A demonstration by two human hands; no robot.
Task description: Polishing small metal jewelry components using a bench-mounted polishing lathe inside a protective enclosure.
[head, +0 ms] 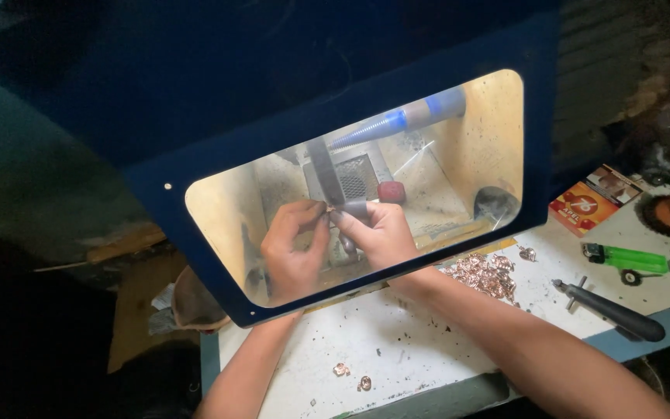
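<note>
Behind the blue cabinet's window (pixel 459 233), both hands pinch a small workpiece (pixel 329 219), hard to make out, between them; left hand (pixel 292 244) and right hand (pixel 378 233) have fingers curled narrow around it, forearms reaching in over the white surface (pixel 381 349); right of the fingers lie copper pieces (pixel 486 273), farther right a green lighter (pixel 630 260), and an orange-red box (pixel 587 203).

Small piece pinched between left hand (pixel 295 247) and right hand (pixel 378 233) too small to identify, both hands hazy behind the shield window (pixel 459 140), forearms cut off by bottom edge
</note>
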